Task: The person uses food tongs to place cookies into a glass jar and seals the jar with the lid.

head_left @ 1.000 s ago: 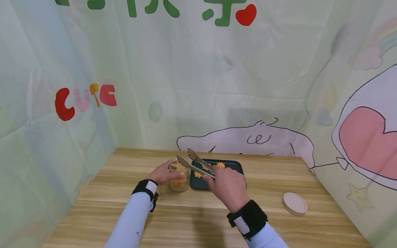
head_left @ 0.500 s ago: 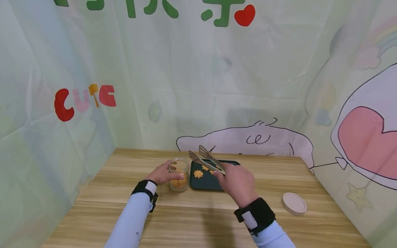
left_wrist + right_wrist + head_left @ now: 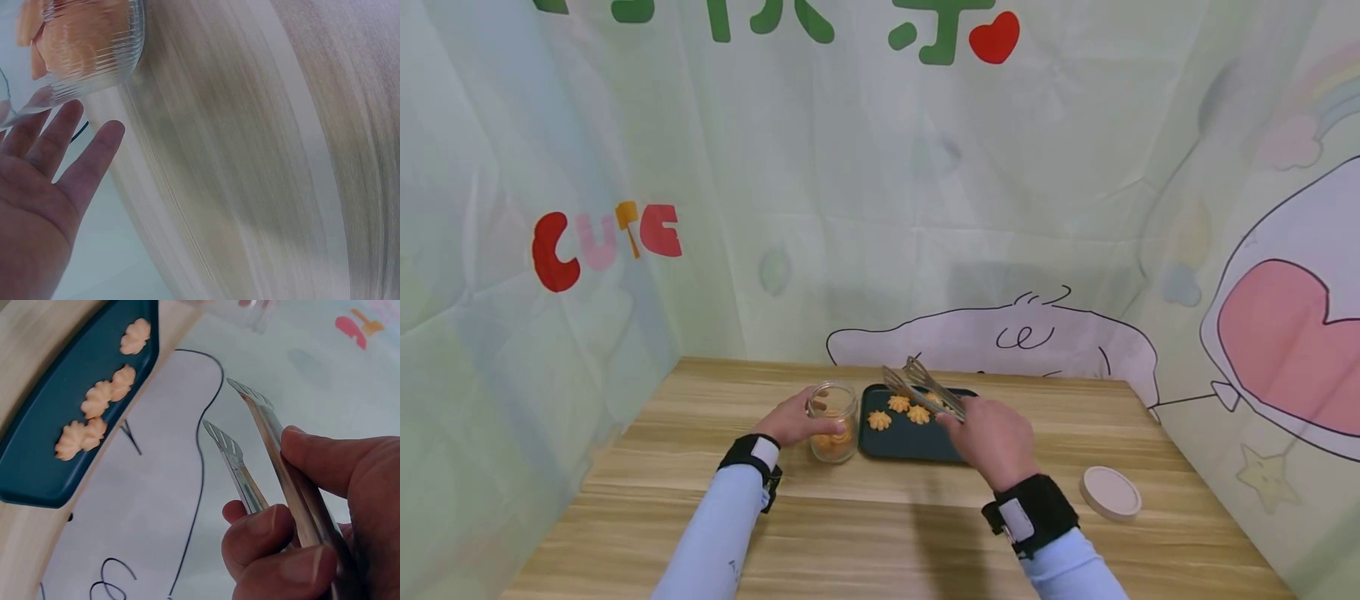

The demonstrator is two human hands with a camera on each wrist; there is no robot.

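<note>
My left hand (image 3: 793, 422) holds a clear glass jar (image 3: 832, 452), thumb across its front and fingers behind it. The jar stands upright and lidless, with orange-yellow cookies (image 3: 84, 37) inside. Metal tongs (image 3: 273, 442) are gripped in my right hand (image 3: 997, 442), thumb on one arm and fingers curled round the other. Their slotted tips are spread apart with nothing between them, above the back of a dark teal tray (image 3: 910, 446). Several flower-shaped cookies (image 3: 879, 420) lie on that tray, just right of the jar; the hand and tongs hide part of it.
A round pale pink lid (image 3: 1111, 490) lies on the wooden table (image 3: 820, 542) at the right. Printed cloth (image 3: 880, 208) hangs behind the table and along both sides.
My right hand has moved right with the tongs, from over the jar's side to over the tray, uncovering more cookies. The left hand and jar have stayed in place.
</note>
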